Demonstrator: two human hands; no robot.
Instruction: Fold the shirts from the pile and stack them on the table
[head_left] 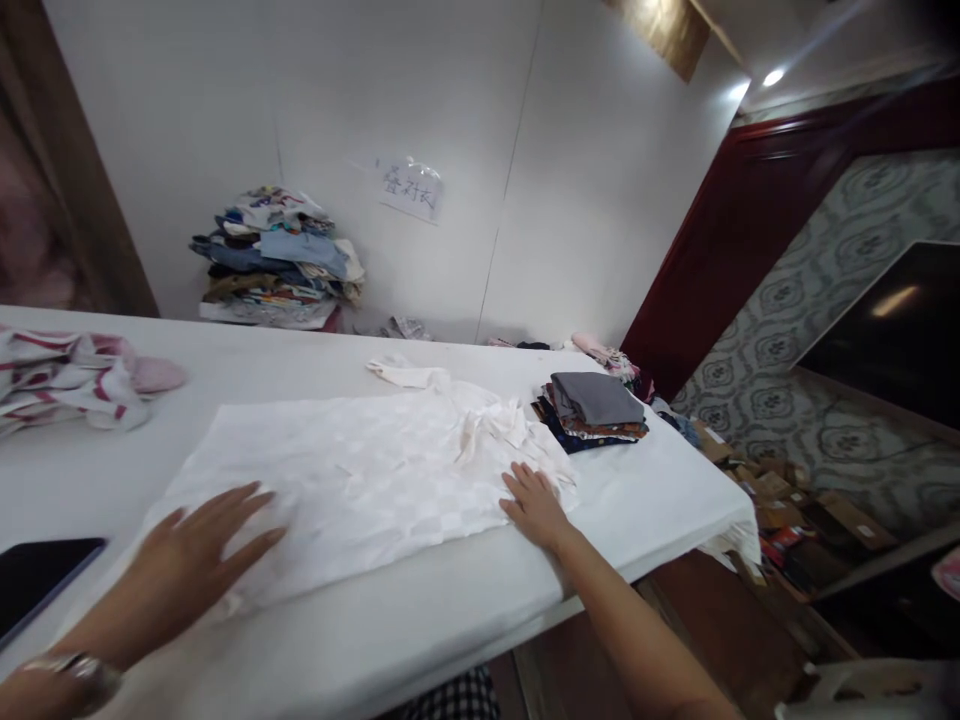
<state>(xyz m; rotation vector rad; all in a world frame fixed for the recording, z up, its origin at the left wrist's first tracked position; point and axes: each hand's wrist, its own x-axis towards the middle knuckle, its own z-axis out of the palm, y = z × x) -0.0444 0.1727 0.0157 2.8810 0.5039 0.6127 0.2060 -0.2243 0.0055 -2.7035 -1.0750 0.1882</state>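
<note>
A white checked garment (pixel 375 480), which looks like a shirt, lies spread on the white-covered table (pixel 420 620). Its collar end is bunched up on the right, and one sleeve stretches out toward the back. Over the garment's left end is my left hand (pixel 202 545), open with fingers apart; whether it touches the cloth I cannot tell. My right hand (pixel 535 505) rests open on the right part of the cloth, below the bunched collar. Neither hand grips anything.
A stack of folded clothes (pixel 596 410) sits at the table's right. At the left are a red-and-white striped garment (pixel 75 380) and a dark tablet or phone (pixel 45 580). Behind the table rises a clothes pile (pixel 281 250). Cardboard boxes (pixel 847 520) cover the floor at right.
</note>
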